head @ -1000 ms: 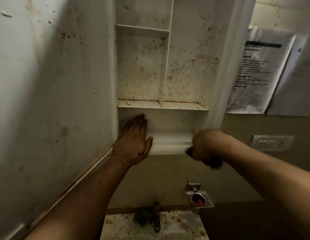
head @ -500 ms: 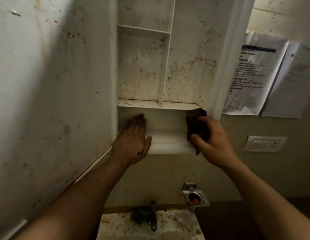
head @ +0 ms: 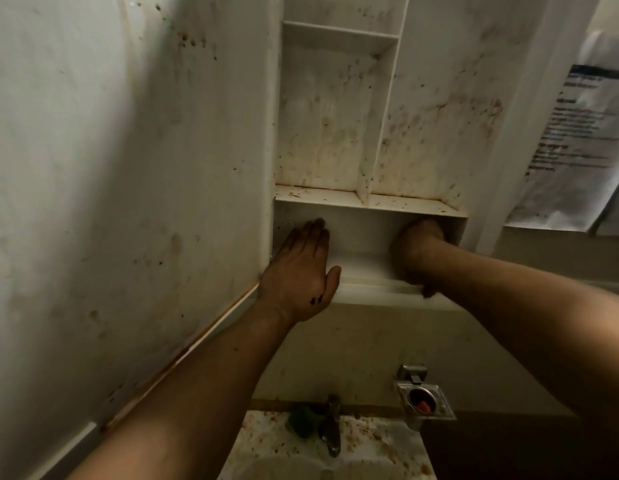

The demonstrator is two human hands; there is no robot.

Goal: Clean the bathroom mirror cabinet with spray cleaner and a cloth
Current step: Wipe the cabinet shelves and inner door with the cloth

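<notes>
- Both our forearms are bare, with no sleeves in view.
- Our left hand point(head: 299, 271) carries small dark specks near the thumb base.
- Our right hand point(head: 417, 252) wears nothing.

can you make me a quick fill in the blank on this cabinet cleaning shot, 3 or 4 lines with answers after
1. The right hand reaches into the ____ compartment of the cabinet.
2. The left hand lies ____ against that compartment's left end, fingers straight.
3. Below the cabinet, the tap stands on a stained ____.
4. Printed ____ hang on the wall to the right of the cabinet.

Missing words: bottom; flat; sink; papers
</notes>
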